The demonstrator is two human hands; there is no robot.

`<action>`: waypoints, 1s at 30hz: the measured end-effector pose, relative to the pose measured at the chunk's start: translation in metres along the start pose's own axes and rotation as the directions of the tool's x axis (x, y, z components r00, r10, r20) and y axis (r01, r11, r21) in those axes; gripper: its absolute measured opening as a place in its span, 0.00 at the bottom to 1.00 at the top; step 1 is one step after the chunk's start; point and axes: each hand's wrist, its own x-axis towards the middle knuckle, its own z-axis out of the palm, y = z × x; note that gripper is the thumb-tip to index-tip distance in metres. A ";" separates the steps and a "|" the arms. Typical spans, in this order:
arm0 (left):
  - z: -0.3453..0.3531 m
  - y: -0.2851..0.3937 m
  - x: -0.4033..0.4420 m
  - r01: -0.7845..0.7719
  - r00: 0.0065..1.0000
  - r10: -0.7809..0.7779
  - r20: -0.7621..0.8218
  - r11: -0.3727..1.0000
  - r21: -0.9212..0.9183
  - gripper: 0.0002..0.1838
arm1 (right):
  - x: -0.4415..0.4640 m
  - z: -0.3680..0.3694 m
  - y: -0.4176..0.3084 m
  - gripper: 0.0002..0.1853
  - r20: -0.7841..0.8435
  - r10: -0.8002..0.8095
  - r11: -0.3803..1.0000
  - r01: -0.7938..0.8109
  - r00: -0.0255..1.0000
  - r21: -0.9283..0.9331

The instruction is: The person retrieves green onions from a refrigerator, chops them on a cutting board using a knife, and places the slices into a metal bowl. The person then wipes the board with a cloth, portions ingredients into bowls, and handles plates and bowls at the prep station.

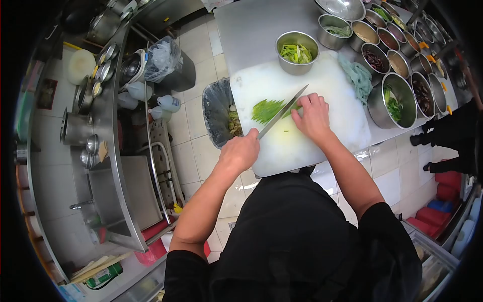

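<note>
My left hand (239,152) is wrapped round the handle of a kitchen knife (279,116), whose long blade slants up and to the right over the white cutting board (347,116). Beside the blade, my right hand (313,117) has its fingers bent down on a green vegetable (290,110), mostly hidden under them. Thin green slices (266,110) lie in a heap left of the knife. One small green piece (286,131) rests nearer me on the board. Behind the board's far edge, a steel bowl (297,66) holds cut light-green vegetable.
A teal cloth (356,78) lies at the board's right edge. Several steel containers of ingredients crowd the right, including a large pot (392,103) with greens. A lined waste bin (214,116) stands left of the board. A person's dark-clothed legs (453,138) show far right.
</note>
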 end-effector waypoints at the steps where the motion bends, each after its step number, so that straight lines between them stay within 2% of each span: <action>1: -0.003 -0.001 -0.003 0.010 1.000 -0.010 -0.019 1.000 -0.007 0.13 | 0.001 0.001 0.002 0.05 0.009 -0.035 0.999 0.035 0.999 0.013; 3: -0.004 -0.010 -0.014 0.030 0.999 -0.031 -0.044 0.999 -0.013 0.13 | -0.003 0.005 0.007 0.05 0.029 -0.094 0.995 0.092 0.995 0.047; 6: -0.006 -0.018 -0.046 0.014 1.000 -0.015 0.007 0.999 0.039 0.13 | -0.006 0.012 0.008 0.05 0.003 -0.106 0.991 0.105 0.994 0.086; 9: 0.009 -0.020 -0.050 0.101 0.986 -0.105 0.127 0.994 0.036 0.14 | -0.007 0.013 0.011 0.05 -0.011 -0.128 0.986 0.128 0.992 0.106; 12: 0.030 -0.014 -0.006 -0.010 1.000 0.010 -0.004 0.999 -0.051 0.14 | -0.006 0.015 0.013 0.05 0.003 -0.151 0.986 0.151 0.989 0.076; 15: 0.006 0.001 0.003 -0.035 0.998 0.033 -0.045 0.999 -0.032 0.14 | -0.007 0.003 0.013 0.05 0.007 -0.179 0.976 0.176 0.984 0.129; 18: -0.014 -0.016 -0.023 0.017 0.996 -0.024 -0.082 0.997 -0.076 0.13 | -0.026 -0.010 -0.001 0.05 0.078 -0.139 0.989 0.134 0.987 0.059; 21: -0.012 -0.050 -0.036 0.049 0.977 -0.059 -0.205 0.997 -0.056 0.12 | -0.037 -0.007 -0.019 0.07 0.121 -0.215 0.974 0.204 0.969 0.101; 24: -0.001 -0.074 -0.044 0.125 0.952 -0.105 -0.288 0.991 0.050 0.12 | -0.037 0.004 -0.023 0.06 0.207 -0.252 0.968 0.251 0.945 0.032; 28: 0.025 -0.086 -0.057 0.129 0.964 -0.116 -0.238 0.991 0.037 0.12 | -0.033 -0.001 -0.029 0.06 0.317 -0.218 0.969 0.245 0.923 -0.046; 30: 0.034 -0.083 -0.064 0.110 0.971 -0.107 -0.214 0.994 0.003 0.12 | -0.020 -0.010 -0.046 0.06 0.362 -0.246 0.968 0.246 0.899 0.048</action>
